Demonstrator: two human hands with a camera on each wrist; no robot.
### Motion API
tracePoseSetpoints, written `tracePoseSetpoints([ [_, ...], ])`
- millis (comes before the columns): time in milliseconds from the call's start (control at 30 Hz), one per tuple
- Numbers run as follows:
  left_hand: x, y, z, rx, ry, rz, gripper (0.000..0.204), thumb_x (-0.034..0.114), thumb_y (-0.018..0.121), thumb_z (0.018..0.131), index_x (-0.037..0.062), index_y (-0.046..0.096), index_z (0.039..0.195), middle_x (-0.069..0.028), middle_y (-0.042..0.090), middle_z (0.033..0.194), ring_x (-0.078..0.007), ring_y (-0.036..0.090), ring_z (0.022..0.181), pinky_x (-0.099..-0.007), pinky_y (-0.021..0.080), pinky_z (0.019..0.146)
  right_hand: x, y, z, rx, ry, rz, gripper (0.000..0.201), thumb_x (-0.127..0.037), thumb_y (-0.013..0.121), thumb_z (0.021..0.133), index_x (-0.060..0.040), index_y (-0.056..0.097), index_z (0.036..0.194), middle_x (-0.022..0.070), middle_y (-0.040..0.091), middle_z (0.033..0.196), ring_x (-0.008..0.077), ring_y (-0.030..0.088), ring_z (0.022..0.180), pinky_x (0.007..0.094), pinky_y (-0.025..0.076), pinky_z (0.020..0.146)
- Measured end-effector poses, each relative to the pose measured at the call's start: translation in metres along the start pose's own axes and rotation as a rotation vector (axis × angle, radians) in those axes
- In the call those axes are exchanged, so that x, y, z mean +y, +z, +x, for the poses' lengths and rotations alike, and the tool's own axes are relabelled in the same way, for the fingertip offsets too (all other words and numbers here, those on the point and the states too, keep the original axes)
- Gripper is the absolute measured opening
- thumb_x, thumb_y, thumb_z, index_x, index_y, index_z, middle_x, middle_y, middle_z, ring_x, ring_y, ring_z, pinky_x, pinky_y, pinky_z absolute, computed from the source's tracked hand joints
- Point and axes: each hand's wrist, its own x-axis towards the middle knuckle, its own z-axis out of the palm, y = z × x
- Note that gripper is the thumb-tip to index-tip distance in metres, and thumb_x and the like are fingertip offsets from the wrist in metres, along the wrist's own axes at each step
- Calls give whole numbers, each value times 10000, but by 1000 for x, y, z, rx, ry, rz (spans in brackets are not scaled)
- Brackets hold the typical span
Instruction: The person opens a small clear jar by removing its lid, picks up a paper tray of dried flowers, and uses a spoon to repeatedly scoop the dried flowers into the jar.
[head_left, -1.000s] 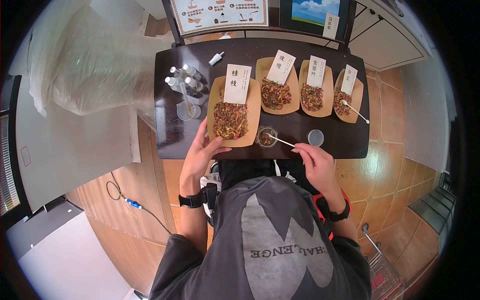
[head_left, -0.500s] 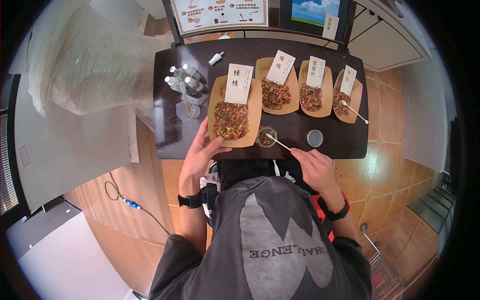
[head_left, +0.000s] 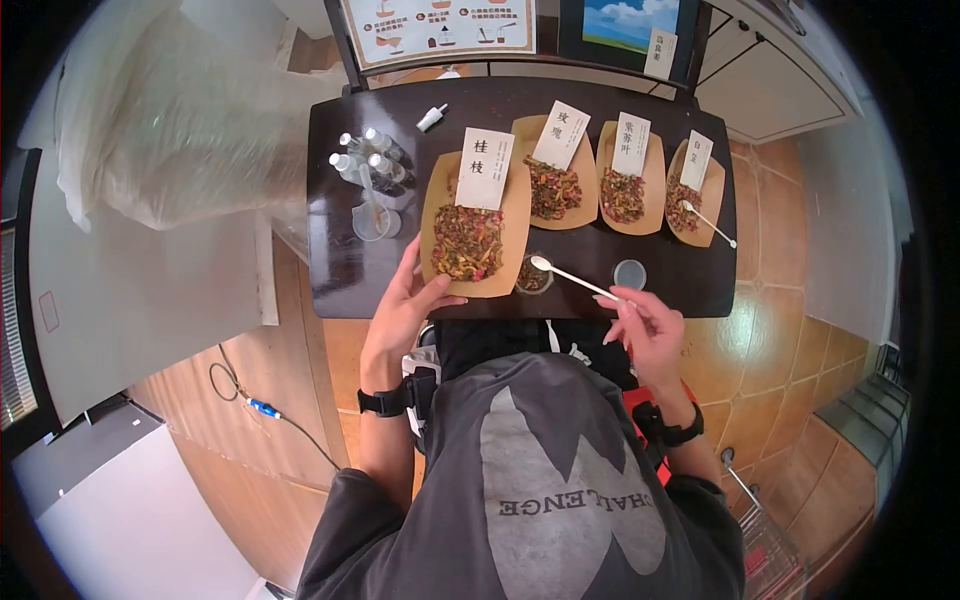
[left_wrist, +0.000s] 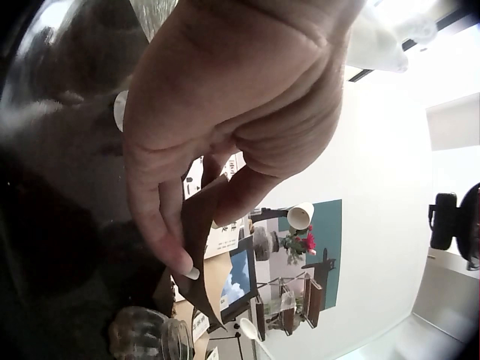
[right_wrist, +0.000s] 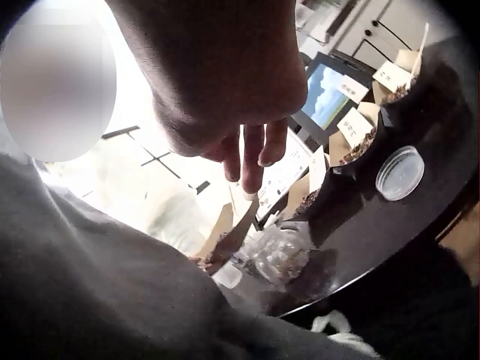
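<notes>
The left hand (head_left: 402,308) grips the lower left corner of a brown paper tray (head_left: 512,235) of dried flower mix, with a labelled card (head_left: 486,168) standing in it. In the left wrist view, that hand (left_wrist: 225,112) pinches the tray's wall (left_wrist: 199,221) between thumb and fingers. The right hand (head_left: 652,335) holds a slim white spoon (head_left: 575,278), its bowl just above the rim of a small clear jar (head_left: 534,275) with dried bits inside. In the right wrist view the jar (right_wrist: 281,253) stands below the fingers of the right hand (right_wrist: 225,90).
Three more filled trays (head_left: 655,185) with cards stand to the right, the farthest with another white spoon (head_left: 712,224). A round clear lid (head_left: 630,275) lies near the front edge. Small bottles (head_left: 375,155), a plastic cup (head_left: 385,228) and a white cap (head_left: 432,118) are at the left.
The right hand has moved slightly right, and the spoon's bowl has risen out of the jar. The left hand's tray has shifted slightly to the right.
</notes>
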Motion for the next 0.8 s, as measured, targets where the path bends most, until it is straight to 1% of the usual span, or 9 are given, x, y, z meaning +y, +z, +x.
tracePoseSetpoints([
  [33,-1,0,0,-4,-3,1,635,4,503,941,100,197,1489,-119,518,1310,-222,581,1115,-360,556,842,-2,-3,2,-9,114,148,241,-129,510,967,31,620,1110,157,708,978,82,616,564,187,396,437],
  [133,0,3,0,-6,-18,13,635,3,506,938,95,201,1488,-118,518,1311,-223,578,1117,-359,552,849,-7,-2,9,-10,199,294,234,-122,516,961,25,614,1115,172,706,971,96,626,570,187,397,439],
  [267,3,6,-1,-15,-28,6,630,1,510,935,83,212,1484,-117,517,1311,-222,575,1120,-355,547,861,-17,10,18,-27,246,276,220,-118,534,957,29,622,1095,159,710,959,90,616,563,186,407,446],
  [333,1,7,-1,-43,-36,26,623,0,509,935,71,218,1481,-115,515,1315,-217,574,1119,-350,539,876,-17,18,22,18,103,71,186,-103,565,941,29,637,1051,123,720,930,75,606,553,180,429,462],
  [367,1,7,-1,-41,-36,28,623,0,509,935,71,218,1481,-115,515,1315,-217,574,1119,-350,539,876,-17,21,24,17,103,73,186,-103,565,941,29,637,1051,123,720,930,75,606,553,180,429,462],
  [433,2,10,-2,-90,-33,37,614,-3,503,936,63,222,1479,-112,513,1316,-209,572,1118,-345,531,886,-16,25,28,56,-4,-141,149,-86,595,922,24,653,1003,84,728,863,55,592,545,179,440,478],
  [567,1,12,-2,-114,-36,42,616,9,517,935,52,228,1477,-113,523,1304,-187,580,1091,-317,523,884,-21,31,33,72,-59,-273,130,-83,603,915,14,662,979,62,720,789,43,579,532,189,431,471],
  [633,-1,12,-2,-128,-14,46,618,5,519,932,50,230,1477,-111,519,1309,-186,575,1099,-322,523,882,-22,34,36,88,-147,-336,123,-83,605,915,9,665,970,57,706,742,40,565,522,201,415,457],
  [800,-1,14,-3,-145,-3,45,619,2,517,933,48,228,1478,-110,515,1315,-186,559,1121,-327,517,882,-15,39,41,17,-23,-181,140,-93,586,927,12,659,983,54,696,722,47,552,493,201,411,437],
])
